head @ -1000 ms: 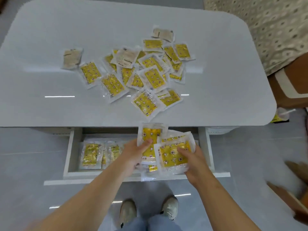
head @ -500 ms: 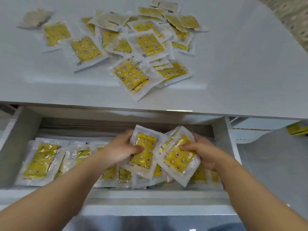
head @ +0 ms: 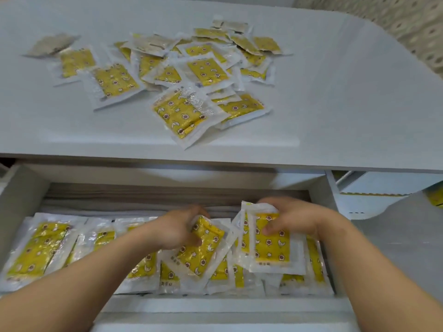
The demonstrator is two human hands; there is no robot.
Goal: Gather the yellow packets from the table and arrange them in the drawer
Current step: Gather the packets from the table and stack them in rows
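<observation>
The table (head: 335, 104) hides the back of the drawer (head: 19, 200); forearms (head: 72, 279) cover several packets (head: 143, 269) there; their print is unreadable

Left hand (head: 177, 228): sinks lower into the drawer (head: 215, 305), tipping the left packet (head: 203, 248) down onto the packets lying there.
Right hand (head: 292, 219): shifts rightward; the right packet (head: 273, 243) turns from slanted to square.
Held packets: overlap less than before.

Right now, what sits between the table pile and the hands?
Head view: bare tabletop strip, the table's front edge, then the drawer back. Nothing else.
</observation>
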